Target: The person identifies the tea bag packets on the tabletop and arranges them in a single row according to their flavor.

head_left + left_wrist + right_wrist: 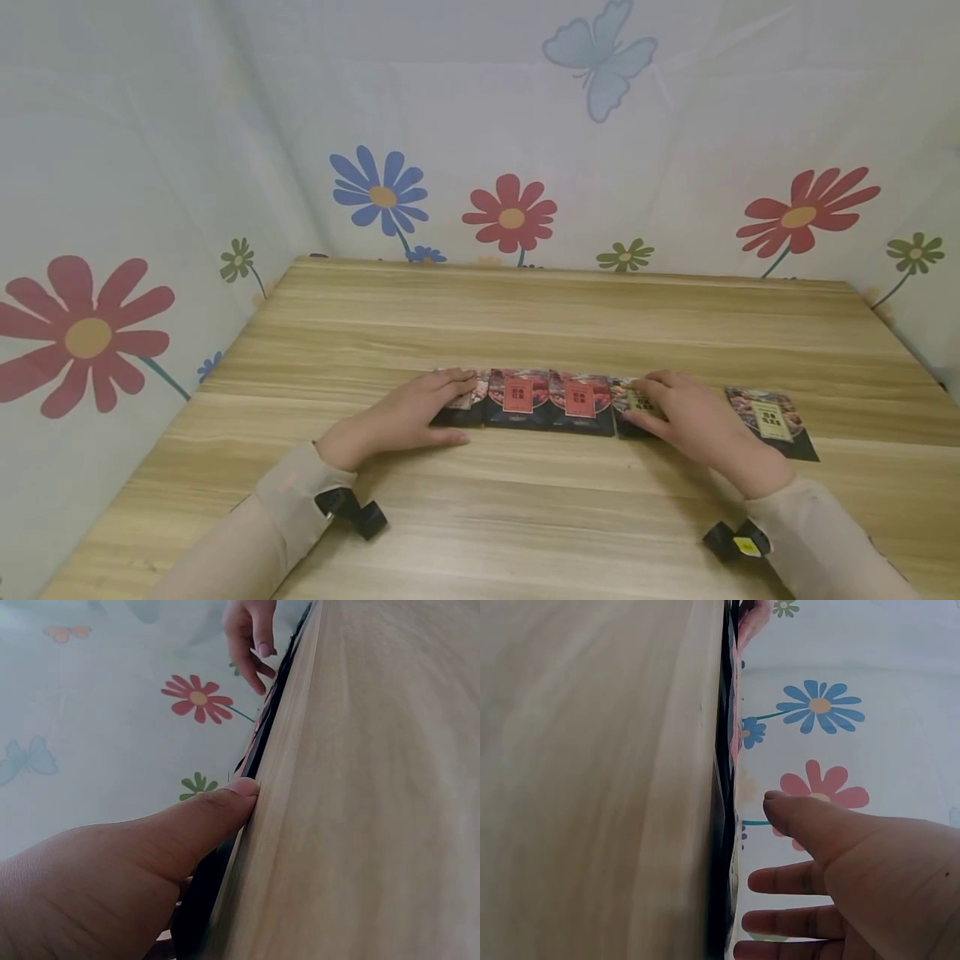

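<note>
Several flat dark sachets with printed labels lie in a row on the table in the head view. The leftmost sachet [474,400] is partly covered by my left hand [405,414]; its fingers lie over it and its thumb rests on the tabletop by the lower edge. Two red-label sachets [517,400] sit side by side in the middle. Over a yellow-green-label sachet [628,417] to their right is my right hand [697,425], fingers extended. In the right wrist view, that hand's fingers [791,879] are relaxed and hold nothing.
Another yellow-green-label sachet [772,423] lies apart, right of my right hand, turned at a slight angle. The wooden table [525,525] ends at the back against a flower-printed curtain [465,100]. Dark wrist cameras [367,518] hang below the sleeves.
</note>
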`<state>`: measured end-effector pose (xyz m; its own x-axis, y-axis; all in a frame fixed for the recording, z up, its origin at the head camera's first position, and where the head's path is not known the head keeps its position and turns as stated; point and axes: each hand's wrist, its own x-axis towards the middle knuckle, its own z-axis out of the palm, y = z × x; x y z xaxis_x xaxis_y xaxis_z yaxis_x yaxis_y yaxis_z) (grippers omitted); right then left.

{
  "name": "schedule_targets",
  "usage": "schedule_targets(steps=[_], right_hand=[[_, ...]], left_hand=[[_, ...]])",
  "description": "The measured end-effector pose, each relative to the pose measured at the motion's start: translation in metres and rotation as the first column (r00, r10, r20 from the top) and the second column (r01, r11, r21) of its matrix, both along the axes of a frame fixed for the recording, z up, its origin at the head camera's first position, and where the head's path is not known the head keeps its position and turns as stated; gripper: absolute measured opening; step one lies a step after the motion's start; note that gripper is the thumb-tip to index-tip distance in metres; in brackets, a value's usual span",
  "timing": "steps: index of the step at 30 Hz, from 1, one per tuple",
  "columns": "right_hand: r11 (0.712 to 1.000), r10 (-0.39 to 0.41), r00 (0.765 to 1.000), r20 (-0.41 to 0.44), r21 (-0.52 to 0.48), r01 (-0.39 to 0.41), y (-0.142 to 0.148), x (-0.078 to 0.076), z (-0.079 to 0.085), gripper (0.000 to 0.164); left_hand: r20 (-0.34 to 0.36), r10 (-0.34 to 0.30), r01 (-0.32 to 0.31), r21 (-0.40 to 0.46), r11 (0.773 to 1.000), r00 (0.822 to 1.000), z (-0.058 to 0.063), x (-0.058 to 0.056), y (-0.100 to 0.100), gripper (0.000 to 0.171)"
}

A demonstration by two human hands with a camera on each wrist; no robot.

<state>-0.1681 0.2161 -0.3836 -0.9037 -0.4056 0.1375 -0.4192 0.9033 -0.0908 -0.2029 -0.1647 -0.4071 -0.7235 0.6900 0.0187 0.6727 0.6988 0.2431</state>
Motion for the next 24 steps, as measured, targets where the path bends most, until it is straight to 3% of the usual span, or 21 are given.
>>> schedule_targets(steps=[17,24], right_hand=[[0.998,0.027,0.999,0.017,-0.052,-0.026,0.025,-0.004,0.013,0.048],[0.999,-0.006,0.998,0.063,-0.038,0.009,0.041,-0.004,0.016,0.056]], left_hand=[[0.007,0.006,-0.006,-0.004,1.000,1.000,-0.006,-0.003,-0.001,0.080],[0.018,0.015,-0.015,-0.011,1.000,1.000,-0.005,-0.002,-0.002,0.080]])
